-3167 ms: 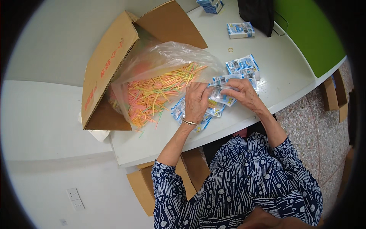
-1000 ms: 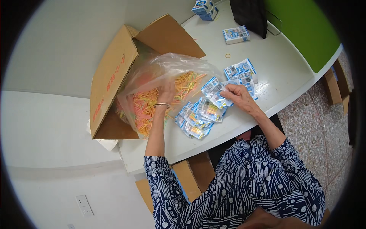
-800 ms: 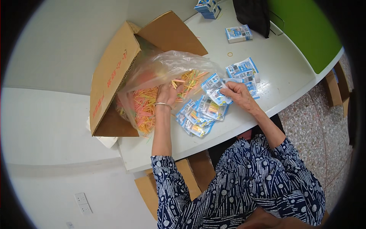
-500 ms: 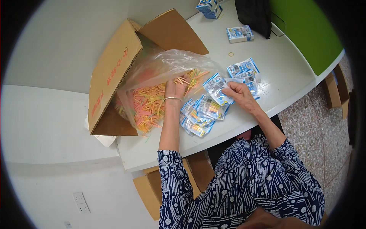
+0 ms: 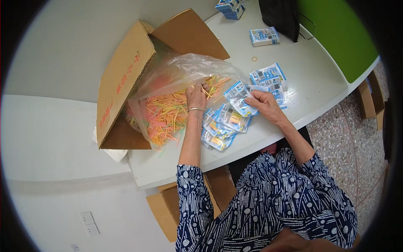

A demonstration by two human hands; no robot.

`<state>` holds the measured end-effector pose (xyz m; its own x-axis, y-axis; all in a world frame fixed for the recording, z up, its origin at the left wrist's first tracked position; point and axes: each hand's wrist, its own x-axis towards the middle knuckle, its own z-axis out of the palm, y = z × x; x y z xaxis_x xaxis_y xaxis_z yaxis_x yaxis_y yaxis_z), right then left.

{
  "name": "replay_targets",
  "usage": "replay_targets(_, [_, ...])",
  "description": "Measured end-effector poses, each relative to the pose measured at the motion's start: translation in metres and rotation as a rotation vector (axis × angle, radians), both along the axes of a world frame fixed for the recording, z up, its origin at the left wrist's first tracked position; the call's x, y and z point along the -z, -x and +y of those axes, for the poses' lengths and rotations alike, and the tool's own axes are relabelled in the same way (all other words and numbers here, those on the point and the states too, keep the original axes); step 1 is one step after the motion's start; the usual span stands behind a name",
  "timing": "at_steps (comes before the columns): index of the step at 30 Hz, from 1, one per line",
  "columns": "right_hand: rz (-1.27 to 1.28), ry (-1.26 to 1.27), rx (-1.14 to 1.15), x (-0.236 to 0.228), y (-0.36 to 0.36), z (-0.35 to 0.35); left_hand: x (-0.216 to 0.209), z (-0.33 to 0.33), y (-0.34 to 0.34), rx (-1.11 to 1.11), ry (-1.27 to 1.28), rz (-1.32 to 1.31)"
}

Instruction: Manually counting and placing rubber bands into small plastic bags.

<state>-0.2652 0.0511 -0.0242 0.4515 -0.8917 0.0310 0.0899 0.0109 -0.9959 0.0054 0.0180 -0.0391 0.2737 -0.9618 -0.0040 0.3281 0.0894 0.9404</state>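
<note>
Head view: the sticks (image 5: 166,113) are short and thin, mostly orange, yellow and pink with some green, heaped loosely in a clear bag (image 5: 201,61) that spreads out of the mouth of the box (image 5: 126,71). The heap lies to the right of the box, with one green stick on the table (image 5: 310,80) just beside the box's near right corner.

The left hand (image 5: 196,96), right of the box at the heap's right edge, has its fingers curled in around a few sticks whose ends show between them; how many it holds is unclear. Farther right of the box, the right hand (image 5: 265,106) pinches a packet (image 5: 237,95) between thumb and fingers. This packet is white and blue with a striped edge; its contents are hard to make out.

Right of the box and nearer the person, filled packets (image 5: 233,119) overlap in a pile, coloured sticks showing through their clear parts.
</note>
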Motion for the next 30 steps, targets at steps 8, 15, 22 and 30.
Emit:
replay_targets(8, [0.017,-0.029,-0.026,-0.005,0.002,0.0,-0.001,0.001,0.004,0.046,0.056,0.057])
replay_targets(15, [0.022,-0.018,-0.065,-0.006,0.003,-0.001,0.002,0.004,0.019,-0.051,0.1,-0.148])
replay_targets(22, [0.008,-0.014,-0.06,-0.008,0.003,0.0,0.011,0.004,0.018,-0.075,0.092,-0.343])
replay_targets(30, [-0.002,-0.01,-0.066,-0.012,-0.001,-0.002,-0.013,-0.004,0.003,-0.157,-0.047,-0.178])
